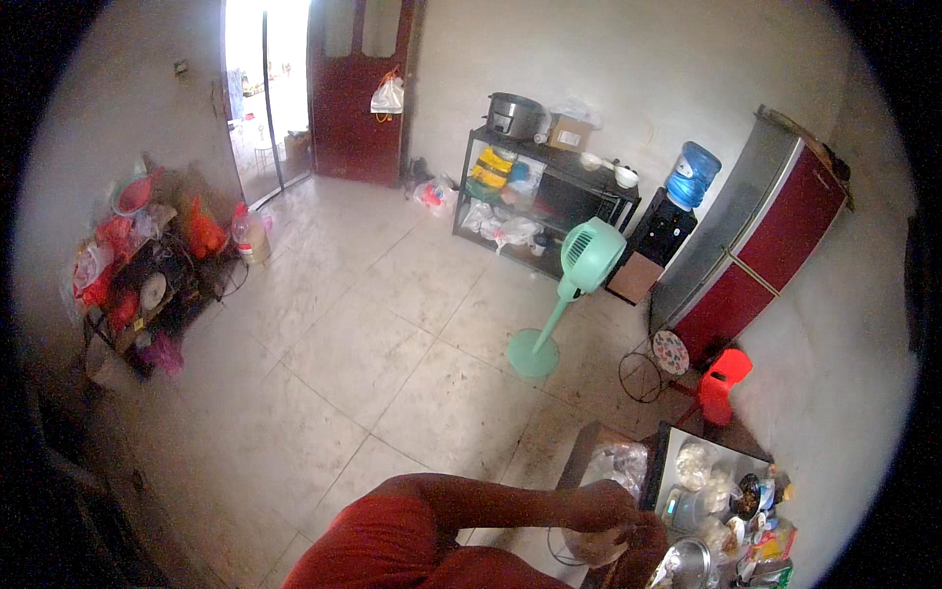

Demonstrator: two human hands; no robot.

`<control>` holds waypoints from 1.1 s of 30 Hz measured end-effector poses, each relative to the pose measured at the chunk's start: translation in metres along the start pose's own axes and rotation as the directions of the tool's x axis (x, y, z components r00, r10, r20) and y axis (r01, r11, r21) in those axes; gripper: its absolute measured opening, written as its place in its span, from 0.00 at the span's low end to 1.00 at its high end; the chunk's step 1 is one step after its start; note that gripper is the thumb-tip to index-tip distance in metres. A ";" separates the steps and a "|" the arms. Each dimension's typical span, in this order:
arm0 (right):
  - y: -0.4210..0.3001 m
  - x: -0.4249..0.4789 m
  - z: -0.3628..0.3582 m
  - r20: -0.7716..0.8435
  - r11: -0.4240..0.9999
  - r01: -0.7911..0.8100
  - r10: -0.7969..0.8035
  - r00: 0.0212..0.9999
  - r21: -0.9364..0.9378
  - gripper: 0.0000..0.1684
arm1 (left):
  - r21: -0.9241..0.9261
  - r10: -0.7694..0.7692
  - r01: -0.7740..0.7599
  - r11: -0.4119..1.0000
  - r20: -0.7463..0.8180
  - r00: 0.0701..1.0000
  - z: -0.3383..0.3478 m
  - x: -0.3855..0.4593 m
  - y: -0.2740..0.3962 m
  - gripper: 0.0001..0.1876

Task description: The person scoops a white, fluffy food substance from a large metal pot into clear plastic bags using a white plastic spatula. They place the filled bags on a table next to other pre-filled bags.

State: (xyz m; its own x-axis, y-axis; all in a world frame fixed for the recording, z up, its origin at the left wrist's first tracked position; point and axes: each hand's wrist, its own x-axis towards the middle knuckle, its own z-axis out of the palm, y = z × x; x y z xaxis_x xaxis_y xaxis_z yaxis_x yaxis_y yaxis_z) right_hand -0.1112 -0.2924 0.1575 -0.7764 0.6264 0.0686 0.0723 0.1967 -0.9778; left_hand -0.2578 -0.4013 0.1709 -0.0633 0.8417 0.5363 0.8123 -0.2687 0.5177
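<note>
My left hand (607, 504) is bent over a round, pale thing (595, 546), perhaps a bowl or a bag, at the lower right; whether its fingers grip it cannot be seen. Close against it, dim and partly cut off by the picture's lower rim, is my right hand (646, 541). Beside the hands stands a table (664, 460) with filled plastic bags (693, 465), a clear container (687, 508), small jars and a shiny metal tray or plate (690, 556). Clear plastic wrapping (624, 465) lies on a brown surface just beyond my hands.
A green pedestal fan (593, 254) stands on the tiled floor. Behind it are a black shelf (556, 163) with a cooker (515, 115), a water dispenser (662, 232) and a red-sided refrigerator (765, 243). A red chair (717, 390) is near the table. Bags crowd a low rack at left.
</note>
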 end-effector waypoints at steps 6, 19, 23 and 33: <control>0.001 -0.001 -0.006 0.046 0.992 -0.128 0.127 0.991 0.009 0.08 | -0.073 -0.002 0.006 0.997 0.053 0.999 0.008 0.010 -0.007 0.07; -0.075 0.007 -0.044 0.071 0.678 0.438 -0.497 0.865 -0.591 0.07 | 0.223 0.545 -0.507 0.832 -0.162 0.823 -0.049 0.046 -0.005 0.14; -0.095 0.001 -0.088 -0.099 0.817 0.301 -0.395 0.913 -0.492 0.02 | 0.114 0.148 -0.145 0.983 -0.017 0.989 -0.071 0.039 -0.013 0.05; -0.049 -0.001 -0.058 -0.189 0.921 -0.017 0.099 0.977 0.389 0.08 | -0.688 -0.329 0.389 0.613 0.225 0.917 -0.020 0.052 -0.008 0.12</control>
State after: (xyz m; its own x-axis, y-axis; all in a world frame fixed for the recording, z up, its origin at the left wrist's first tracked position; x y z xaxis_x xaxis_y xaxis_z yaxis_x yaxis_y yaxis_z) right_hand -0.0779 -0.2589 0.2170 -0.6328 0.7743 0.0081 -0.1636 -0.1235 -0.9788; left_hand -0.2793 -0.3646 0.2082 -0.1951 0.9656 0.1717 0.0750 -0.1598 0.9843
